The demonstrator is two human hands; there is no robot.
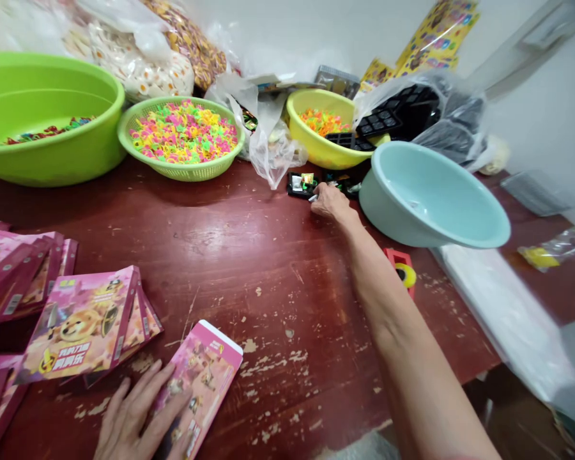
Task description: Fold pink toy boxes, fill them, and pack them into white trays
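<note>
Head view: the left hand [134, 418] steadies a pink box [211, 370] on the worktop [278, 268].
Its fingers lie spread; the right hand [333, 201] reaches at a black tray [294, 193], its grip cannot be told. This reaching seems to call for careful fingertips. The box's white lettering is too blurred to read.

1. Under my left hand [141, 415], the pink box [211, 377] looks like thin printed card, smooth with a faint sheen.
2. The table [268, 249] before me looks lacquered, glossy where light strikes, rough and matt at its chipped patches.
3. Near my right hand [331, 202], the blue basin [441, 191] is smooth, satiny plastic.
4. The green strainer [186, 170] is perforated plastic.
5. The translucent bag [269, 150] is thin, crinkled, shiny plastic film.
</note>
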